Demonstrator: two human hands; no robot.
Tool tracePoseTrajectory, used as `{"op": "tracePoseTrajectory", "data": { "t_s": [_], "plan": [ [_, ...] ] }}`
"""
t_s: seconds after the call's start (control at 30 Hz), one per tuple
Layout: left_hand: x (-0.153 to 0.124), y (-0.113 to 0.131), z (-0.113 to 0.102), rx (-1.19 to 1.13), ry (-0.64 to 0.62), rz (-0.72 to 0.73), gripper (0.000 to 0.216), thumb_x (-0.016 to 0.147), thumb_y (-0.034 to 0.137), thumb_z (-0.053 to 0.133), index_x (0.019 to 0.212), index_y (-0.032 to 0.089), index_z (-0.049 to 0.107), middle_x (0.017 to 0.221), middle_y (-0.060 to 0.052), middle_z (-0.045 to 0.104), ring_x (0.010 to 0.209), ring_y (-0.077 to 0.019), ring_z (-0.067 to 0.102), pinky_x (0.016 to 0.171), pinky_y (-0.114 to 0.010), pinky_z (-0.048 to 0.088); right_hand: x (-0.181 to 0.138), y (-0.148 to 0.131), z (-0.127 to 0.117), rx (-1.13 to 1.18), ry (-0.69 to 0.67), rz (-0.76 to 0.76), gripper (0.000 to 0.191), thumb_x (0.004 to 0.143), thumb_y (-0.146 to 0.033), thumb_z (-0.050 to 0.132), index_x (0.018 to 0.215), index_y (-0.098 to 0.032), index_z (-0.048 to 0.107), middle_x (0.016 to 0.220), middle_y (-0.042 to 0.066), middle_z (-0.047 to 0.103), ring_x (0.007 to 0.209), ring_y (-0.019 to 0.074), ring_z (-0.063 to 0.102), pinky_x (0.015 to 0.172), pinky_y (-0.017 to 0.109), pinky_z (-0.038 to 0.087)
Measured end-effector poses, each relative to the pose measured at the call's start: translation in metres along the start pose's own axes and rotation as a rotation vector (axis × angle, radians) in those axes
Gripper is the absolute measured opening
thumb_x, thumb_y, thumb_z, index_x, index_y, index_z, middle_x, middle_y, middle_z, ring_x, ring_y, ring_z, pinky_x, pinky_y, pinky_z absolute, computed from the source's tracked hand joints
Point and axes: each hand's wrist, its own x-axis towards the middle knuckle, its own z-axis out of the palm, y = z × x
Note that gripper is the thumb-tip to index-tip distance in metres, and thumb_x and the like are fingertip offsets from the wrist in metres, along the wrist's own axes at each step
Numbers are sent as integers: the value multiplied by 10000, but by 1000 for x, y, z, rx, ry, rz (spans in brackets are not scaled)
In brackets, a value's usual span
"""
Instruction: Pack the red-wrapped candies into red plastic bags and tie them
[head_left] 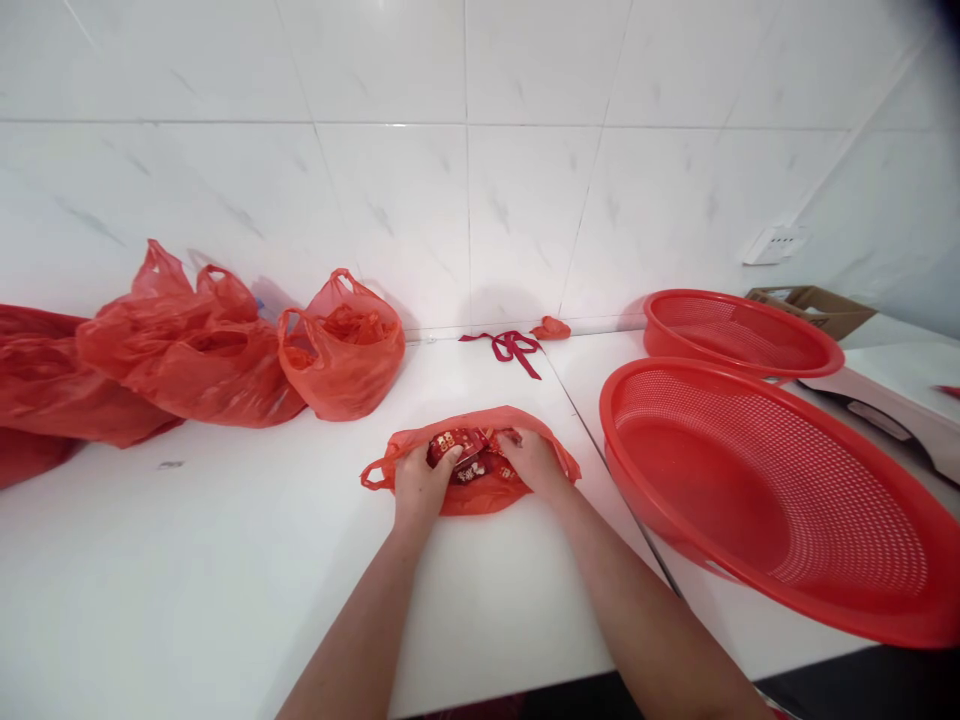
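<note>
Where both hands reach in: an open red bag (480,502) lies midway between the back and front edges of the white surface (262,570), its mouth up and one handle loop (377,474) flopped toward the left edge.
Packets: red, printed ones (472,469) lie inside the bag's mouth.
Left hand (422,482): over the bag's left end, thumb resting on a packet; whether its grip is clamped I cannot tell, the fingers being partly hidden.
Right hand (531,460): over the bag's right end, fingertips bent in among the packets; I cannot tell whether its grip is closed on one.
Back edge, left: bulging red bags (202,370) sit in a row, with a handled bag (345,370) at the end nearest the middle.
Back edge, middle: a dark red ribbon (510,346) lies beside a small red bundle (552,328).
Right side: a large red basket (705,490) stands before another basket (731,345); a cardboard box (844,312) sits toward the back right corner.
</note>
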Motion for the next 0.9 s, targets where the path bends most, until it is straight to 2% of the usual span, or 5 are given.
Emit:
{"op": "tracePoseTrajectory", "data": {
  "t_s": [0.13, 0.33, 0.53, 0.8, 0.9],
  "plan": [
    [-2, 0, 0, -5, -20, 0, 282, 777, 466, 587, 854, 205, 658, 793, -56, 684, 767, -261, 627, 739, -418, 494, 0, -1, 0, 190, 55, -24, 209, 781, -394, 540, 868, -209, 586, 848, 18, 656, 772, 169, 615, 692, 295, 478],
    [-7, 5, 2, 44, -139, 173, 411, 770, 434, 619, 1136, 245, 625, 1118, -43, 663, 1057, -254, 586, 939, -411, 452, 7, -3, -7, 820, -89, 86, 354, 823, -521, 505, 1059, -257, 493, 822, 3, 674, 557, 122, 579, 438, 223, 388],
    [-10, 10, 1, 62, -144, 153, 415, 826, 400, 555, 1217, 263, 571, 1142, -48, 655, 1076, -247, 586, 960, -413, 450, 18, 6, -13, 1228, -113, 268, 217, 760, -366, 652, 790, -187, 535, 839, 53, 699, 516, 90, 551, 400, 191, 407],
    [-1, 4, -2, 2, 69, -19, 715, 827, 374, 549, 1446, 218, 227, 1519, -111, 248, 1363, -284, 285, 1062, -451, 347, 25, 21, -14, 1130, -42, 423, 110, 827, -218, 495, 753, -163, 554, 824, 68, 682, 545, 78, 547, 434, 175, 446],
    [4, -5, -5, 9, 42, -98, 670, 846, 335, 505, 1445, 205, 236, 1476, -116, 338, 1338, -268, 332, 1059, -435, 347, 24, 20, -13, 976, -113, 405, 120, 807, -235, 521, 737, -151, 571, 750, 64, 677, 505, 77, 527, 393, 171, 392]
  ]
}}
